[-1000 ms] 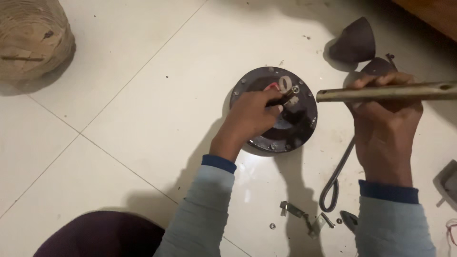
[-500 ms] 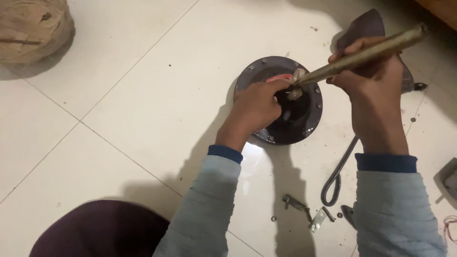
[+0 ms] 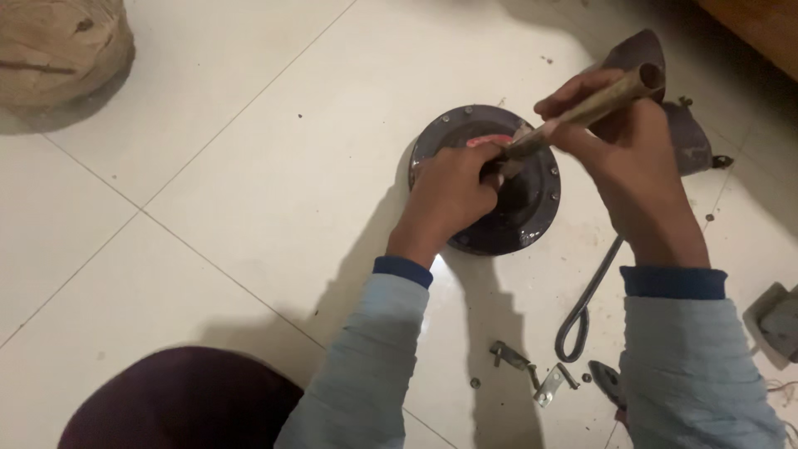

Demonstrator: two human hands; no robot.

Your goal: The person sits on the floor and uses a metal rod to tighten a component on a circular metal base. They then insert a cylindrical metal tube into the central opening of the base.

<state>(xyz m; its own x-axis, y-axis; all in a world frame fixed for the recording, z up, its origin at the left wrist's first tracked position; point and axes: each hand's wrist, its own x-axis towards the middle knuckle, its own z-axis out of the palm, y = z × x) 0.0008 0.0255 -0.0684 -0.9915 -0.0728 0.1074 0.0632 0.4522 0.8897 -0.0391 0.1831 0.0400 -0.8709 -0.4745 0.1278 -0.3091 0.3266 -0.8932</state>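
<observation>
A round dark metal housing (image 3: 532, 218) with bolt holes around its rim lies on the white tiled floor. My left hand (image 3: 450, 193) rests on its centre, fingers closed around a small part there that I cannot see clearly. A brass-coloured metal rod (image 3: 592, 108) is gripped in my right hand (image 3: 625, 158); it slants down to the left, its lower end meeting the housing's centre beside my left fingers. A pink patch (image 3: 489, 140) shows inside the housing.
A bent metal loop (image 3: 583, 306) lies on the floor under my right forearm. Small brackets and screws (image 3: 532, 370) lie near it. Dark cone-shaped covers (image 3: 686, 137) sit behind my right hand. A woven sack (image 3: 58, 50) is at top left, a grey block (image 3: 777, 320) at right.
The rod has swung from lying level across my right hand to slanting steeply down, its lower end now at the housing's centre. My left hand stayed on the housing.
</observation>
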